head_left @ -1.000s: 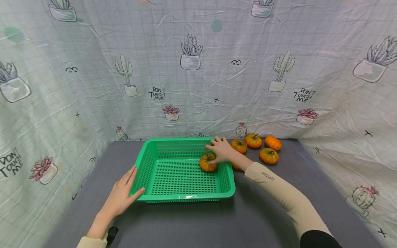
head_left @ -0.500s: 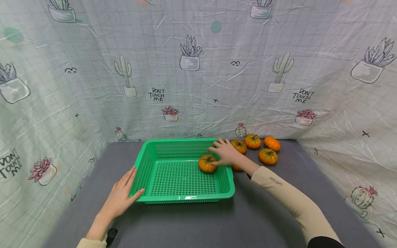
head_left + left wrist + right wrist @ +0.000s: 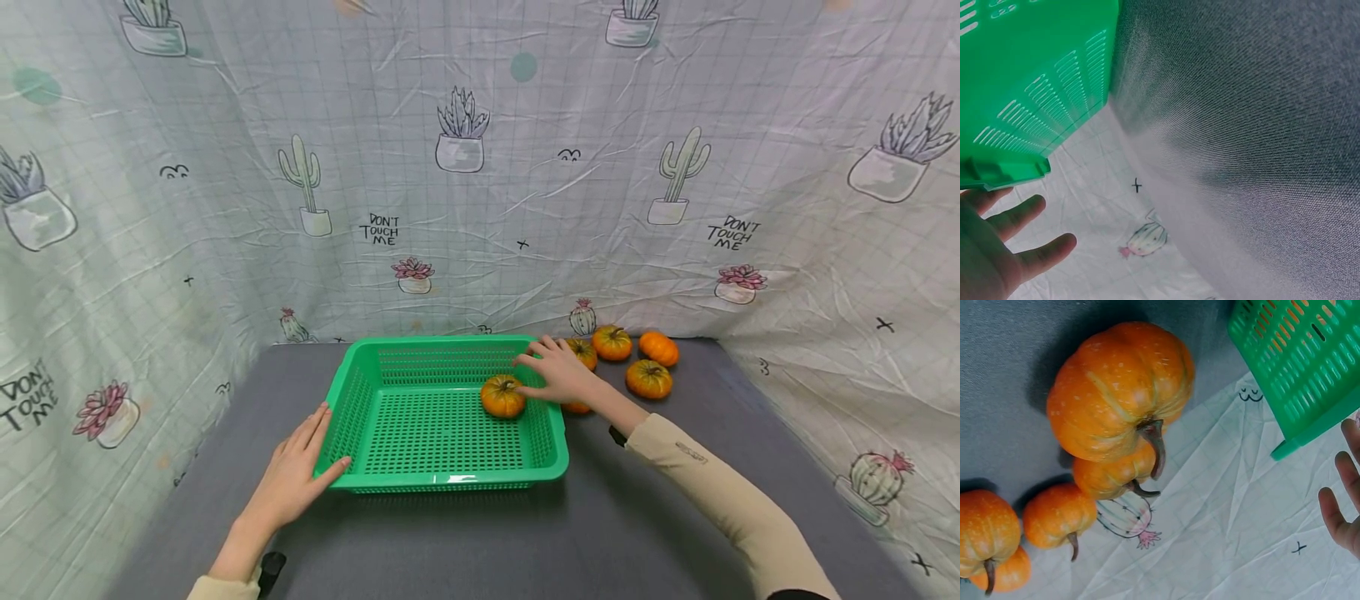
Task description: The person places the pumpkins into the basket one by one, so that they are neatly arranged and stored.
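A green perforated plastic basket (image 3: 457, 479) rests on the grey table, with one small orange pumpkin (image 3: 501, 398) lying inside near its right wall. My left hand (image 3: 294, 471) touches the basket's left rim, fingers extended and thumb spread toward the front corner. In the left wrist view, the fingers (image 3: 1047, 255) reach past the underside of the rim. Over the right rim is my right hand (image 3: 558, 373), fingers loosely bent and holding nothing. Its thumb tip is close to the pumpkin. The right wrist view shows its fingers (image 3: 1349, 475) beside the basket wall (image 3: 1313, 394).
Several more pumpkins stand right of the basket, including one at the back (image 3: 612, 342), a brighter orange one (image 3: 659, 347) and one nearer the front (image 3: 648, 380). A large-looking pumpkin (image 3: 1122, 390) fills the right wrist view's middle. A cactus-print cloth (image 3: 525, 208) encloses the table's back and sides.
My right hand has drawn back to the right, away from the pumpkin, which now lies released in the basket. The left hand and basket have stayed in place.
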A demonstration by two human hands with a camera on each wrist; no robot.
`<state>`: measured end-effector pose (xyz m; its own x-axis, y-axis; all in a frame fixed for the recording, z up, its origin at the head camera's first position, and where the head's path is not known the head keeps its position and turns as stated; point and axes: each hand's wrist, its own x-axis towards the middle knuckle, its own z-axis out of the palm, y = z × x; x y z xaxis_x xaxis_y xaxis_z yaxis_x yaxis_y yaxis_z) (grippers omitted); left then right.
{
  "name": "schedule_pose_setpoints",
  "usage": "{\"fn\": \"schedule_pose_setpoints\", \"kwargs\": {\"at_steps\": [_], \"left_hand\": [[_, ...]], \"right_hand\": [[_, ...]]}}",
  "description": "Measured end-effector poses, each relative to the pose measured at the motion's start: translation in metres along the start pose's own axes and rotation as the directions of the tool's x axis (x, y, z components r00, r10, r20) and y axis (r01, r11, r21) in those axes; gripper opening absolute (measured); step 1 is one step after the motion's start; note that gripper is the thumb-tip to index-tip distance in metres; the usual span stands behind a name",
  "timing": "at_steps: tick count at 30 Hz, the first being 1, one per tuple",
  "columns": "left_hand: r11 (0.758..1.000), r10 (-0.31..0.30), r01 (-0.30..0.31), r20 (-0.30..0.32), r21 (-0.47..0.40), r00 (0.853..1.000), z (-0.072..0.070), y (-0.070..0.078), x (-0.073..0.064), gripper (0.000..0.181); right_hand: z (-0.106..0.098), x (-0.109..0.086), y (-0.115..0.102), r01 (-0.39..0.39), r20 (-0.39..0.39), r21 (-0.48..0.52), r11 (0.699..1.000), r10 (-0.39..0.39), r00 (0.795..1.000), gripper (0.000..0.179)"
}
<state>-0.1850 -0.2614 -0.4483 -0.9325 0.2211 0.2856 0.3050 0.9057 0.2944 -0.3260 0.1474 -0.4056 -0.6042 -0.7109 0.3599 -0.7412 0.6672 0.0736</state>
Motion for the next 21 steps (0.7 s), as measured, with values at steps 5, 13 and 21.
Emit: {"fn": "schedule_pose_setpoints", "kwargs": {"at_steps": [5,13,21], "left_hand": [[1.000,0.001,-0.001,-0.008,-0.010,1.000,0.001,0.001,0.000,0.077],[1.000,-0.001,0.001,-0.004,-0.017,1.000,0.000,0.002,0.000,0.077],[1.000,-0.002,0.002,-0.005,-0.028,1.000,0.000,0.000,0.000,0.076]], "right_hand": [[-0.002,-0.011,0.002,-0.018,-0.043,0.003,1.000,0.018,0.999,0.033],[-0.005,-0.030,0.008,-0.033,-0.089,0.026,0.999,0.035,0.995,0.029],[-0.006,-0.046,0.016,-0.064,-0.130,0.041,0.997,0.069,0.989,0.023]]}}
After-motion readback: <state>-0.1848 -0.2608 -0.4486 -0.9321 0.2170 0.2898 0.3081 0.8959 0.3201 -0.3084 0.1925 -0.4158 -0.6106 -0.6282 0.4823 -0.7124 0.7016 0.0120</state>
